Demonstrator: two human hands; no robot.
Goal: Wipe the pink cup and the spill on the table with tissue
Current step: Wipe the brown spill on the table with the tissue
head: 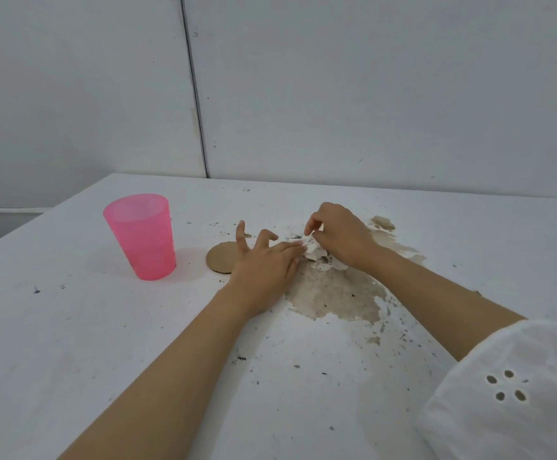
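A translucent pink cup (141,235) stands upright on the white table (71,327), left of both hands. A crumpled white tissue (315,251) lies at the far edge of a brownish spill (333,293). My right hand (340,235) pinches the tissue from above with curled fingers. My left hand (263,263) lies just left of the tissue. Two of its fingers pinch the tissue's left edge while the others are spread and raised.
A round brown cardboard coaster (219,258) lies between the cup and my left hand, partly under it. More brown stain (389,239) spreads behind my right wrist. Dark specks dot the table. A white wall stands close behind the table's far edge.
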